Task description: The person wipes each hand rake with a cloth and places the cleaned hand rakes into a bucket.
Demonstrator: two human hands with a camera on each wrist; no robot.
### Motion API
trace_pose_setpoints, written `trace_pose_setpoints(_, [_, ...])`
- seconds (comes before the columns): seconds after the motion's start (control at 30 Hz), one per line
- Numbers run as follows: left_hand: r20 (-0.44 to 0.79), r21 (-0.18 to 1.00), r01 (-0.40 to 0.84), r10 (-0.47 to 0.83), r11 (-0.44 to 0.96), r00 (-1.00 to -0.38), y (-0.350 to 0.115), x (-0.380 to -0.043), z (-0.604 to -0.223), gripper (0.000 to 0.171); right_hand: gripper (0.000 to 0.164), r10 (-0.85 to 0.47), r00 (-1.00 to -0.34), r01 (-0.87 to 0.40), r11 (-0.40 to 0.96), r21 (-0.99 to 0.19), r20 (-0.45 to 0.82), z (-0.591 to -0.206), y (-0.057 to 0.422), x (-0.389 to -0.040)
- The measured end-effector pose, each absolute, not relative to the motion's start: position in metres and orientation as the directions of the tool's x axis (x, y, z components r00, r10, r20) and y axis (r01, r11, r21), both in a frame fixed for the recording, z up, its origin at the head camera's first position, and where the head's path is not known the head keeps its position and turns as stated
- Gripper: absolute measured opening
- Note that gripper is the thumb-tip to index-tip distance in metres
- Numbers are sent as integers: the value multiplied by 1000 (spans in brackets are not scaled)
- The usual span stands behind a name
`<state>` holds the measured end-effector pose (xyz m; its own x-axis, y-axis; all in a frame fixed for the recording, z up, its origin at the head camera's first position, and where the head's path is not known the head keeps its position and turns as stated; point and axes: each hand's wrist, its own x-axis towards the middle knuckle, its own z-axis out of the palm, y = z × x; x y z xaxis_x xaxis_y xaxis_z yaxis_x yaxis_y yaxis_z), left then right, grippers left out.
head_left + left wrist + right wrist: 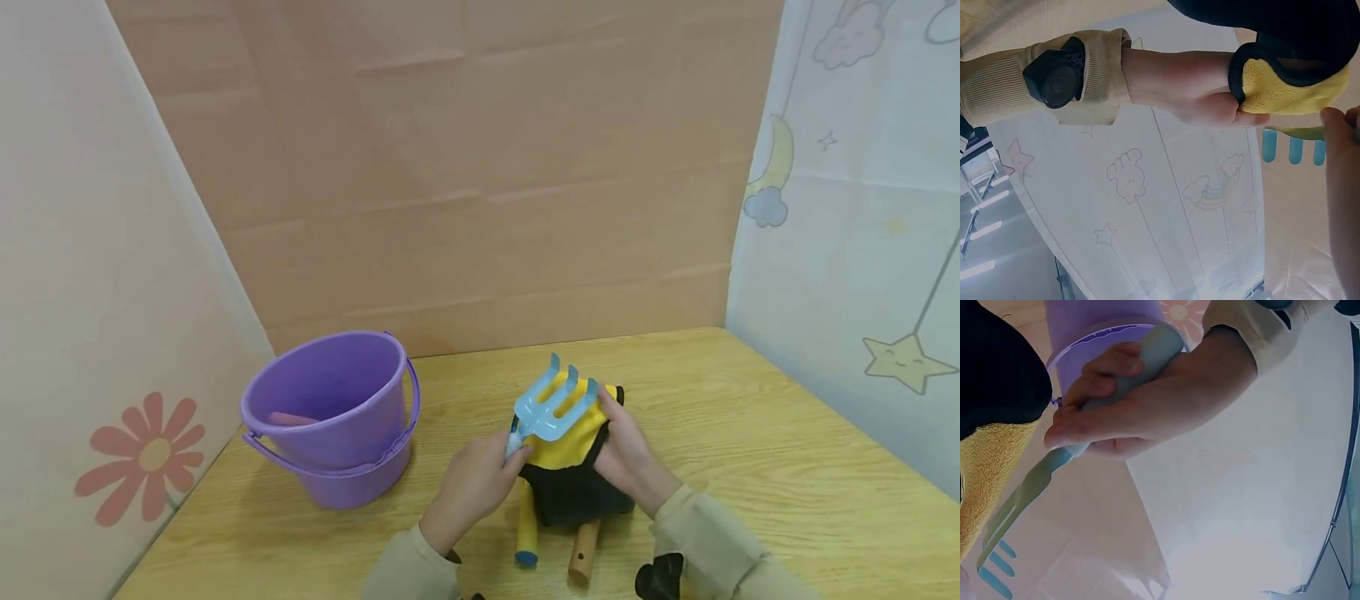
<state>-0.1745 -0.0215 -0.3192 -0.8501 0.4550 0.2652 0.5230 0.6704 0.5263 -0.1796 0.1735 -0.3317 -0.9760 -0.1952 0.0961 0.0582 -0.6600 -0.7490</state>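
My left hand [476, 477] grips the light-blue handle [1159, 353] of a small garden hand fork [542, 419], its tines pointing up and away. In the right wrist view the fingers wrap that handle. My right hand [632, 454] holds a fleecy yellow cloth [572, 450] with black edging and a black lower part [573, 497]; its fingers are partly hidden behind the cloth. The fork's head overlaps the yellow face in the head view. Under the cloth, a yellow handle with a blue end [527, 525] and a wooden handle with a hole [583, 552] stick out towards me.
On the left of the wood-grain table [690, 400] stands a purple bucket [352, 483] with its handle hanging down and a pinkish piece [291, 419] inside. A brown sheet [480, 183] backs the table, with patterned white panels at both sides.
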Motion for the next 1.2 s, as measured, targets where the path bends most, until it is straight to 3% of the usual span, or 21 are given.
trace_pose_setpoints(0.27, [268,530,505,430,681,-862,-17,-177,-317,30,38,-211,-976,107,-674,-731,52,-327,160,-172])
trace_pose_setpoints(0.5, [260,538,516,451,667,-854,-15,-176,-319,27,69,-303,-948,131,-648,-750,96,-324,158,-168])
trace_pose_setpoints(0.63, [247,537,503,444,677,-861,-15,-175,-320,27,76,-332,-935,138,-657,-741,121,-325,160,-168])
trace_pose_setpoints(1.2, [212,495,515,477,700,-853,-13,-173,-323,32,83,-303,-949,136,-647,-751,90,-325,158,-169])
